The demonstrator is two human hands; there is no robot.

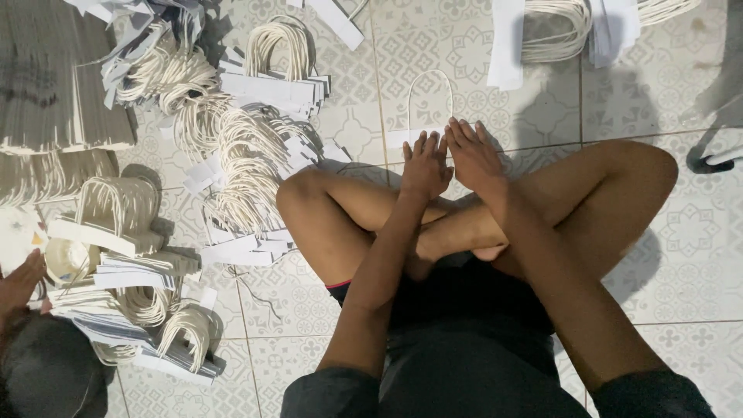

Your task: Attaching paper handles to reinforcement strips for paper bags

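I sit cross-legged on a patterned tile floor. In front of my knees a white paper strip [404,138] lies flat, with a cream rope handle loop [430,85] sticking out from its far side. My left hand [424,169] and my right hand [474,157] rest side by side, palms down, fingers stretched out. Their fingertips press on the right part of the strip. Neither hand grips anything.
Heaps of finished rope handles on paper strips [240,166] cover the floor at left, with more at the top right [557,31]. A stack of flat grey sheets [54,85] sits top left. Another person's hand [17,285] and dark head [46,375] are at lower left.
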